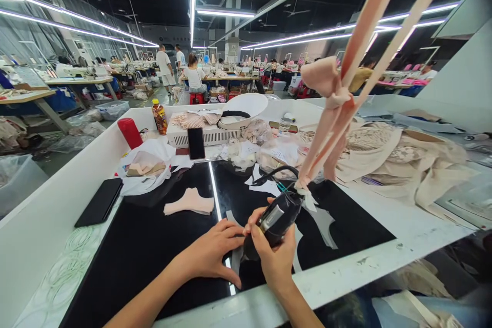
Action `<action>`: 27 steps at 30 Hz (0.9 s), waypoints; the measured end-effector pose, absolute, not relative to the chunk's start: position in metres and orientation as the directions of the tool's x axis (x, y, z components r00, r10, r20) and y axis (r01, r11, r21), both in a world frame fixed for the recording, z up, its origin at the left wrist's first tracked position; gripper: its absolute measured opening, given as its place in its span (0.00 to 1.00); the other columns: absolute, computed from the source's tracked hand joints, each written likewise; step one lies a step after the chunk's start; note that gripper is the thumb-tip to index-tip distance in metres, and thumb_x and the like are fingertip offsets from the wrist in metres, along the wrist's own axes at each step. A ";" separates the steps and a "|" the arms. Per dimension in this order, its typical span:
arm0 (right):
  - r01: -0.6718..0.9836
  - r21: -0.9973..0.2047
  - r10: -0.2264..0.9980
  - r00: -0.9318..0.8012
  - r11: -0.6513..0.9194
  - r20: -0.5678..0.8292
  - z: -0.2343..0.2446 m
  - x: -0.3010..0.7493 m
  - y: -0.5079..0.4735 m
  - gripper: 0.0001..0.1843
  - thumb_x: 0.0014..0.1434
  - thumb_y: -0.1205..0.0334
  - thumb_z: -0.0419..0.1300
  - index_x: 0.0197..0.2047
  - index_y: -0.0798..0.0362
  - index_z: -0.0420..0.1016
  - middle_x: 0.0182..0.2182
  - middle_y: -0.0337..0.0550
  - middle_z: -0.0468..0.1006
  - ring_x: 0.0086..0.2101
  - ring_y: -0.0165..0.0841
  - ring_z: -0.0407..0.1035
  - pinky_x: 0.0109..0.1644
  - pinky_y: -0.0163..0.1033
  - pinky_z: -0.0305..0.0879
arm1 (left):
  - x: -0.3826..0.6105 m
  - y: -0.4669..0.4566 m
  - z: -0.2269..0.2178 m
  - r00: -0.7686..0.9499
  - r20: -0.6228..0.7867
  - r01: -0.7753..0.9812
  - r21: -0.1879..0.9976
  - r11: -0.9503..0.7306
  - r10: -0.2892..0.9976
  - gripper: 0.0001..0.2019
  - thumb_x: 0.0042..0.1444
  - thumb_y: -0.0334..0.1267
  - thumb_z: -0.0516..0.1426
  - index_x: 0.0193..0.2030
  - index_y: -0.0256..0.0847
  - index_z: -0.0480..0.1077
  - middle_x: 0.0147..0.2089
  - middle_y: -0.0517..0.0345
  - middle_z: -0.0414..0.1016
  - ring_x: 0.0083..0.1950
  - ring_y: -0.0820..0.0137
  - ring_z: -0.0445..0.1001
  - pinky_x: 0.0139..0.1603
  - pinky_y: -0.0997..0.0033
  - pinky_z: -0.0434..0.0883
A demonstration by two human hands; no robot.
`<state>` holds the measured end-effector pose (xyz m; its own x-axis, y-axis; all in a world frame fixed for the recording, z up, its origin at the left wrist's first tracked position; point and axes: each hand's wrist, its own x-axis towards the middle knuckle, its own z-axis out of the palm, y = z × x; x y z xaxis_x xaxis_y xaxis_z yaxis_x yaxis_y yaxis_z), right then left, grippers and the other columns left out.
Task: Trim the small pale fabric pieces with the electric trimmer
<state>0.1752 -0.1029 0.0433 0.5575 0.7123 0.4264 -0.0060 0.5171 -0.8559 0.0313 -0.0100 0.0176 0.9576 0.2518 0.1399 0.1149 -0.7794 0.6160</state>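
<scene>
My right hand [274,251] is wrapped round a black corded hand-held power tool [279,218] with a silver plate on its side. Its working end points down and left at the black work surface [142,256] and is mostly hidden. Pale pink fabric straps [323,128], knotted together, hang from above and are tied to the tool's rear end. My left hand [215,246] lies on the surface with fingers stretched, its fingertips close to the tool's front. Beneath and beside the hands are grey-white cut pieces [322,225]. A small stack of pink fabric pieces [189,202] lies left of them.
A black tablet-like slab [99,202] rests at the left wall, above green cord loops [71,256]. Behind stand a phone [196,143], a bottle [159,117] and a white box [180,137]. Beige fabric [384,148] is heaped at right. People work at sewing tables beyond.
</scene>
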 end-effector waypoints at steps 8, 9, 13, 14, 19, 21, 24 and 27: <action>-0.058 -0.849 0.721 0.561 0.525 0.407 0.046 0.170 -0.112 0.32 0.61 0.60 0.67 0.64 0.42 0.59 0.33 0.34 0.75 0.28 0.31 0.70 0.36 0.40 0.73 | 0.031 -0.009 0.017 0.961 0.135 0.119 0.588 -0.800 0.242 0.42 0.48 0.57 0.72 0.68 0.48 0.68 0.67 0.48 0.69 0.68 0.49 0.61 0.71 0.47 0.58; -0.061 -0.852 0.721 0.566 0.520 0.400 0.046 0.168 -0.113 0.31 0.61 0.60 0.67 0.63 0.42 0.60 0.33 0.34 0.75 0.28 0.31 0.71 0.36 0.41 0.73 | 0.031 -0.009 0.016 0.961 0.142 0.112 0.585 -0.803 0.237 0.42 0.48 0.57 0.72 0.68 0.48 0.68 0.67 0.48 0.69 0.68 0.49 0.61 0.71 0.48 0.58; -0.057 -0.866 0.716 0.591 0.496 0.372 0.046 0.163 -0.115 0.31 0.60 0.60 0.68 0.63 0.44 0.61 0.33 0.35 0.75 0.30 0.33 0.72 0.41 0.43 0.74 | 0.031 -0.008 0.016 0.960 0.161 0.092 0.594 -0.799 0.230 0.41 0.48 0.59 0.71 0.67 0.49 0.68 0.66 0.49 0.69 0.68 0.50 0.62 0.70 0.50 0.60; -0.051 -0.869 0.715 0.592 0.493 0.371 0.046 0.162 -0.116 0.31 0.60 0.60 0.68 0.63 0.44 0.61 0.33 0.35 0.75 0.30 0.33 0.72 0.42 0.44 0.75 | 0.031 -0.008 0.016 0.960 0.161 0.092 0.596 -0.797 0.231 0.41 0.48 0.59 0.71 0.67 0.50 0.68 0.67 0.48 0.69 0.68 0.50 0.62 0.70 0.50 0.60; -0.007 -0.878 0.703 0.602 0.479 0.379 0.043 0.163 -0.115 0.26 0.61 0.61 0.65 0.60 0.45 0.64 0.34 0.36 0.75 0.34 0.34 0.75 0.47 0.48 0.76 | 0.031 -0.008 0.014 0.962 0.151 0.099 0.591 -0.801 0.230 0.41 0.48 0.58 0.71 0.68 0.49 0.67 0.67 0.49 0.69 0.68 0.50 0.62 0.71 0.50 0.57; 0.006 -0.869 0.704 0.584 0.495 0.405 0.042 0.166 -0.115 0.25 0.61 0.61 0.66 0.59 0.45 0.63 0.34 0.36 0.75 0.33 0.34 0.75 0.45 0.46 0.76 | 0.030 -0.008 0.014 0.962 0.148 0.101 0.590 -0.801 0.230 0.42 0.48 0.57 0.72 0.68 0.49 0.67 0.68 0.49 0.68 0.68 0.50 0.62 0.73 0.48 0.55; 0.003 -0.857 0.718 0.544 0.516 0.434 0.042 0.171 -0.116 0.26 0.61 0.63 0.66 0.59 0.43 0.63 0.34 0.35 0.76 0.30 0.31 0.74 0.38 0.40 0.76 | 0.029 -0.009 0.015 0.952 0.162 0.107 0.615 -0.781 0.258 0.38 0.50 0.54 0.72 0.66 0.48 0.69 0.69 0.48 0.67 0.69 0.51 0.62 0.72 0.46 0.56; -0.028 -0.848 0.727 0.529 0.530 0.437 0.044 0.177 -0.118 0.26 0.62 0.65 0.66 0.59 0.42 0.61 0.34 0.34 0.76 0.26 0.29 0.71 0.34 0.37 0.74 | 0.027 -0.008 0.016 0.916 0.226 0.123 0.627 -0.769 0.330 0.21 0.63 0.46 0.65 0.61 0.47 0.72 0.65 0.49 0.70 0.67 0.56 0.65 0.68 0.53 0.65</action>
